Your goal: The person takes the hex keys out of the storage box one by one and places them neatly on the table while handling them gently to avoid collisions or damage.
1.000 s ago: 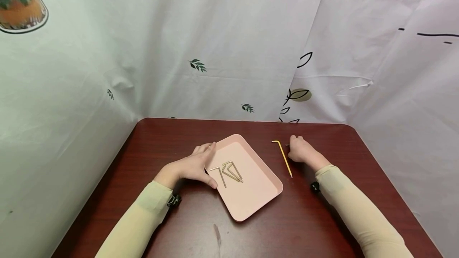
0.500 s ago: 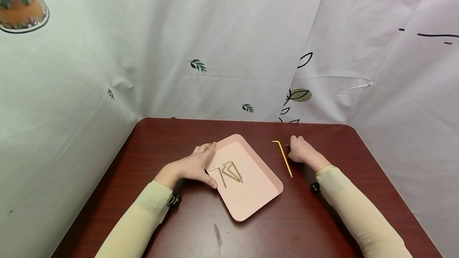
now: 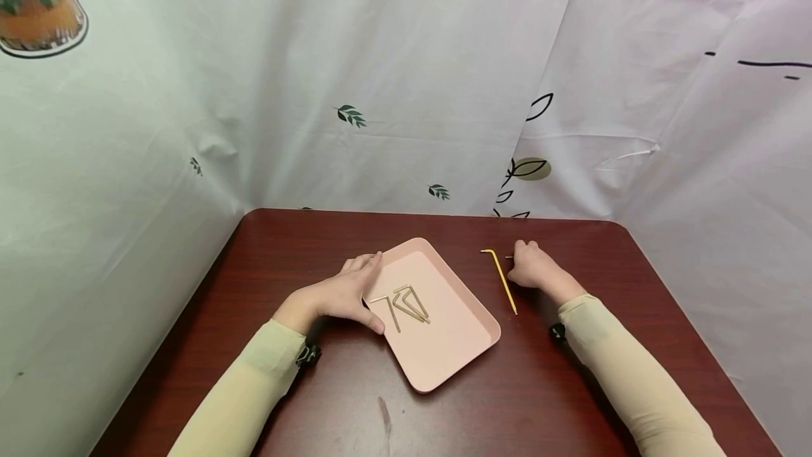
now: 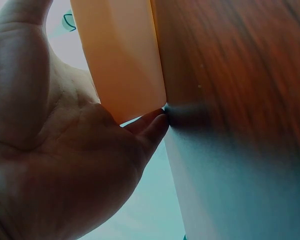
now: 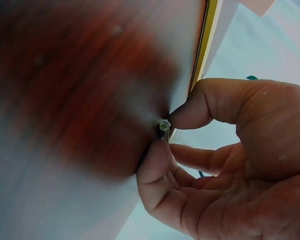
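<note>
My left hand [image 3: 342,295] holds the left corner of a pink tray [image 3: 457,351], thumb on the near side and fingers on the far side. In the left wrist view the fingertips touch the foot of the tray wall [image 4: 122,60]. Inside lie several brass-coloured hex keys [image 3: 392,312]. To the right of the tray my right hand [image 3: 536,266] pinches a small metal hex key [image 5: 164,126] close to the tabletop, between thumb and finger. Only its end shows; the hand hides the rest. Just left of that hand lies a yellow hex key [image 3: 503,281].
The dark red-brown wooden table [image 3: 539,400] has rounded far corners. White printed cloth [image 3: 406,90] hangs behind it and along both sides. A dark streak [image 3: 384,418] marks the tabletop in front of the tray.
</note>
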Demonstrator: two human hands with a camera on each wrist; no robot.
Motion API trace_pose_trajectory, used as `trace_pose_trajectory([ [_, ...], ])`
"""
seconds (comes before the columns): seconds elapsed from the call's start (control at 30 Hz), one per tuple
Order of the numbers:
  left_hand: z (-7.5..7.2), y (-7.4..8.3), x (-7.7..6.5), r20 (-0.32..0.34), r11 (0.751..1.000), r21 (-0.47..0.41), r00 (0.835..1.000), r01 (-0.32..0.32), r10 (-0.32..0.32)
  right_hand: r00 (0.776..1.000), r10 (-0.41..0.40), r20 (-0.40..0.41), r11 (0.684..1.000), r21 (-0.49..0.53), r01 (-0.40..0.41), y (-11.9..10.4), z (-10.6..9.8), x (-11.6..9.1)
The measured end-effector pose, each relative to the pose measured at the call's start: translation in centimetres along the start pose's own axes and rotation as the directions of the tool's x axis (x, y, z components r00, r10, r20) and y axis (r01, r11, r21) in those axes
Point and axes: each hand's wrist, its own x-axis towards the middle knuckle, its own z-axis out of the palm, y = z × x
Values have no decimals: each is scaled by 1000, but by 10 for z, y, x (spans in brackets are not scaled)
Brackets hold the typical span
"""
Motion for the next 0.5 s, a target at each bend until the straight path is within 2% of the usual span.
trace_pose_trajectory([
  [0.23, 0, -2, 0, -10, 1000, -7, 1000, -2, 2, 1000, 6, -8, 1000, 11, -6, 0, 1, -1],
  [0.33, 1, -2, 0, -4, 1000, -8, 1000, -1, 1, 1000, 28, -3, 999, 26, -28, -10, -6, -10],
  [0.5, 1, -2, 1, -4, 1000, -8, 1000, -5, 5, 997, 73, 3, 996, 42, -73, -39, -32, -34],
])
